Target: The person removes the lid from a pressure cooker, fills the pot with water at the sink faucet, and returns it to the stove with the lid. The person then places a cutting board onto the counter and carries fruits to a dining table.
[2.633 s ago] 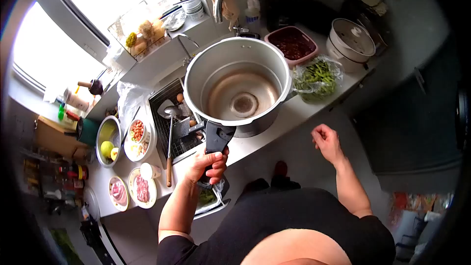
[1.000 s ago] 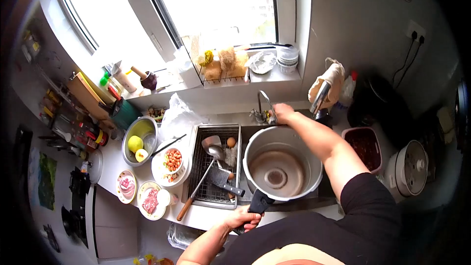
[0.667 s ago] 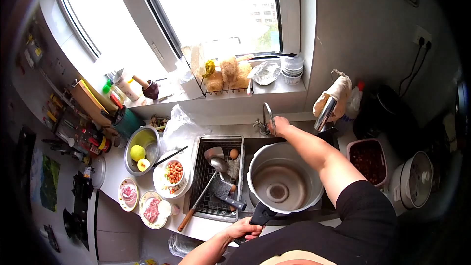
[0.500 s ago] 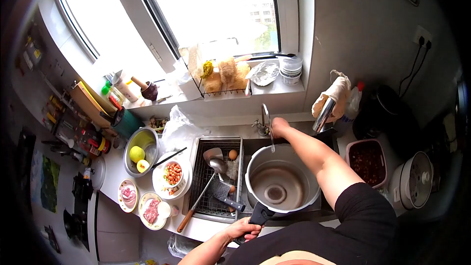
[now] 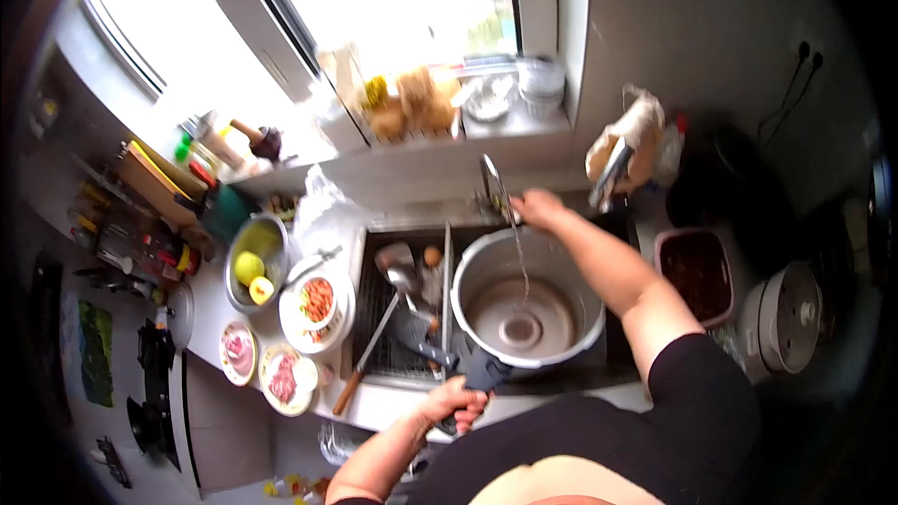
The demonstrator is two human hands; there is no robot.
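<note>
My left hand (image 5: 455, 404) is closed around the black handle (image 5: 485, 370) of a deep metal pot (image 5: 529, 325). The pot stands in the right sink basin, tilted slightly, and a thin stream of water falls into it from the faucet (image 5: 493, 180). Beyond the pot's far rim, my right hand (image 5: 541, 209) is against or right beside the faucet spout. Its fingers are blurred and partly hidden, so their grip is unclear. Left of the pot, a wire rack (image 5: 367, 355) over the sink holds a ladle (image 5: 400, 279), a wooden-handled spatula (image 5: 348, 395), a dark-bladed knife (image 5: 432, 352) and eggs (image 5: 432, 255).
On the left counter are a bowl of fruit (image 5: 271, 233), a dish of peanuts (image 5: 318, 301) and two plates of raw meat (image 5: 239, 353). At right stand a pink tub (image 5: 694, 273) and a white rice cooker (image 5: 784, 320). Containers and sponges line the windowsill (image 5: 513, 124).
The pot and its handle have shifted slightly left and toward the window, with my left hand still on the handle. My right hand has moved up beside the spout. The falling water shows more clearly.
</note>
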